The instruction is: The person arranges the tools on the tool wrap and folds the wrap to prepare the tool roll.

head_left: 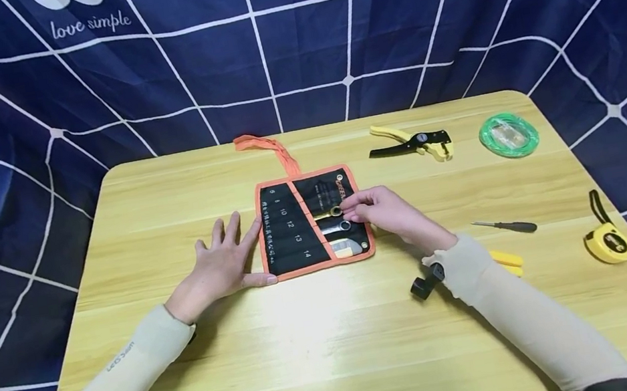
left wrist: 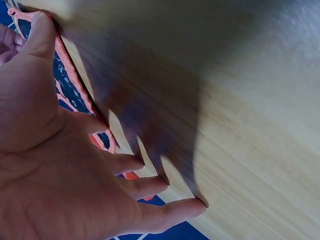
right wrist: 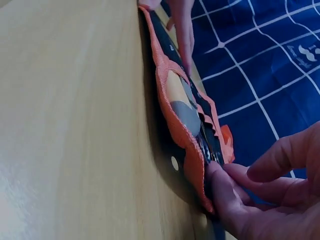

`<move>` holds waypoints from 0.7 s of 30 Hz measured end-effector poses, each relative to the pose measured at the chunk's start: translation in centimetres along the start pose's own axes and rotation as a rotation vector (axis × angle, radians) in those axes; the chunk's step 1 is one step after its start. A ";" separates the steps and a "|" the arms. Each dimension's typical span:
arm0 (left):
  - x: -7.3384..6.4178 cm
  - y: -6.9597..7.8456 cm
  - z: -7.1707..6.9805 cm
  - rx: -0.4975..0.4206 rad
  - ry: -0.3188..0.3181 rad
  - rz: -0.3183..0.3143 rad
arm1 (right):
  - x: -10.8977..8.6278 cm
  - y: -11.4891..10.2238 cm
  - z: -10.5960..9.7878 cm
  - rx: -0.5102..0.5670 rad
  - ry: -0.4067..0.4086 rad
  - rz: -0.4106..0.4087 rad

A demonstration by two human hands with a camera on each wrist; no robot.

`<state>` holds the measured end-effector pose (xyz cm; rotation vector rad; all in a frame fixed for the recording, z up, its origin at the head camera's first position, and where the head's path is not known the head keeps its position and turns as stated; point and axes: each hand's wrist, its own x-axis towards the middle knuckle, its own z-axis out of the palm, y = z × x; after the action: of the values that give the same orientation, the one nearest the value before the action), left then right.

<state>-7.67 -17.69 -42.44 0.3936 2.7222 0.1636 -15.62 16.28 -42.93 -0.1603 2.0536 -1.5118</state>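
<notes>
Steadying grip: We see the left hand with fingers spread, thumb on the near left corner of the black fabric tool pouch with orange edging, other fingertips on the pale wood-grain surface.
Pinching grip: We find the right hand with thumb and forefinger drawn together, pinching the ring end of the slim metal wrench farther from us; exact contact is partly hidden.
Pouch: We locate it unfolded mid-surface between both hands, orange fabric tie trailing from its far edge.
Slots: We note a second silvery metal wrench just beside the first, then a flat grey-and-cream piece nearest us.
Snag risk: We judge that a slanted pull or push could catch the wrench on the stitched slot edge.
Shift risk: If the left thumb presses too lightly, we expect the pouch to slide or buckle.
Slip risk: We consider smooth metal and a fingertip-only hold likely causes of a dropped wrench.
</notes>
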 end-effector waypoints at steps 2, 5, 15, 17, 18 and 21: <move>0.0 -0.1 0.0 -0.002 0.003 0.002 | -0.1 -0.1 0.2 -0.020 0.011 0.008; -0.1 -0.2 0.1 0.002 0.006 0.001 | -0.2 -0.1 0.3 -0.009 0.013 0.017; 0.1 0.0 0.1 0.008 -0.002 0.003 | -0.7 -0.1 -0.2 0.077 -0.001 -0.008; 0.1 0.0 0.1 0.008 0.004 0.005 | -1.0 -0.2 -0.4 0.074 0.017 -0.016; 0.1 -0.1 0.1 0.009 0.006 0.005 | -1.1 -0.2 -0.5 0.070 0.027 -0.021; 0.1 -0.1 0.2 0.010 0.008 0.003 | -1.8 -0.4 -0.8 0.037 0.062 -0.032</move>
<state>-7.70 -17.73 -42.62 0.4005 2.7317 0.1533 -14.65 17.55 -41.74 -0.1339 2.0792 -1.5910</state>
